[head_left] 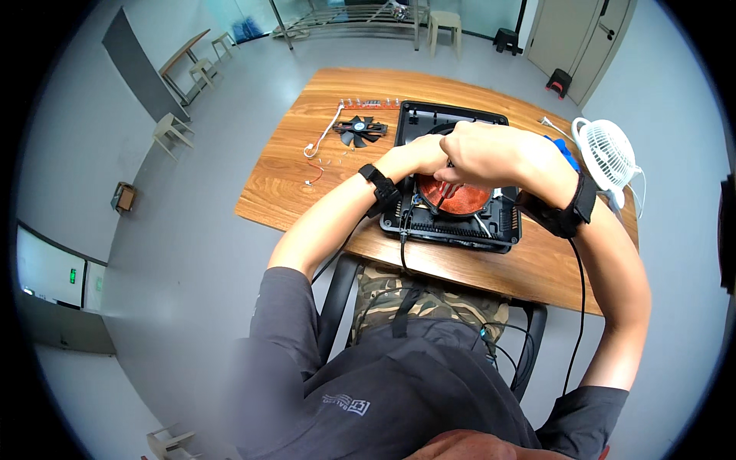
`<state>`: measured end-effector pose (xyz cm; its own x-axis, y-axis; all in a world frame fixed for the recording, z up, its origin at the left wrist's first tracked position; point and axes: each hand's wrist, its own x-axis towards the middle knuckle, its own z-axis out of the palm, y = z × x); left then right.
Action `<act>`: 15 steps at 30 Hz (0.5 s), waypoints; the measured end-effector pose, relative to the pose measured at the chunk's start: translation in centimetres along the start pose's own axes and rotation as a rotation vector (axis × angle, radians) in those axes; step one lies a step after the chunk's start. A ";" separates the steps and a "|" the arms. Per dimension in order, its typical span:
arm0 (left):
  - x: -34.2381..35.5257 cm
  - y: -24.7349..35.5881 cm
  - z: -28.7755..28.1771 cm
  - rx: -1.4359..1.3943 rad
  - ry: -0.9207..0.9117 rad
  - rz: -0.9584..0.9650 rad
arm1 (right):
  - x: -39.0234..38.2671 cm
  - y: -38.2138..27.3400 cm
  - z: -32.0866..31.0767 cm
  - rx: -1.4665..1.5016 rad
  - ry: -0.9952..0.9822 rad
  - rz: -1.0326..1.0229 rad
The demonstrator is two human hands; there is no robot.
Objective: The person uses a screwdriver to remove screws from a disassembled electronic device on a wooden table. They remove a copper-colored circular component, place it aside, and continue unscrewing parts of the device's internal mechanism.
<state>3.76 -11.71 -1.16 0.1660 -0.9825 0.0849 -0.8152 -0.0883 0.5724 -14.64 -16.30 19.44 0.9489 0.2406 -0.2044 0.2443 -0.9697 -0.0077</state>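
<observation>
An open black appliance housing point(512, 230), like an induction cooker's base, lies on the wooden table before me. Inside it sits a round copper-coloured coil point(469, 202). Above the coil's far part, my right hand point(487, 153) is closed around a screwdriver point(451, 189), whose red-and-pale striped handle shows below the fingers. My left hand point(420, 156) meets it over the housing from the left; its fingertips are hidden behind the right hand, so I cannot see what they touch. Both wrists wear black bands.
Left of the housing on the table point(291, 161) lie a black fan point(360, 131), a narrow red strip board point(368, 105), a white cable point(326, 132) and small loose pieces. A white desk fan point(606, 153) stands at the right edge, near a blue item point(566, 152). Black cables hang below my wrists.
</observation>
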 end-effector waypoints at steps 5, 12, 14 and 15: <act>-0.8 -1.4 -1.6 0.075 -0.022 0.004 | 1.4 -0.4 0.3 0.016 0.013 0.015; -9.7 -3.9 -10.2 0.217 0.131 -0.180 | 0.2 0.2 1.2 -0.009 0.078 0.032; -14.2 -7.6 -11.6 0.422 0.144 -0.334 | 0.3 0.1 1.3 -0.008 0.087 0.010; -15.6 -7.4 -11.7 0.396 0.138 -0.461 | 0.3 0.1 1.3 -0.002 0.075 0.025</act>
<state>13.65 6.22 2.79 0.5987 -0.8007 0.0211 -0.7820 -0.5786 0.2317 -14.62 -16.40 18.09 0.9670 0.2189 -0.1306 0.2207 -0.9753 -0.0010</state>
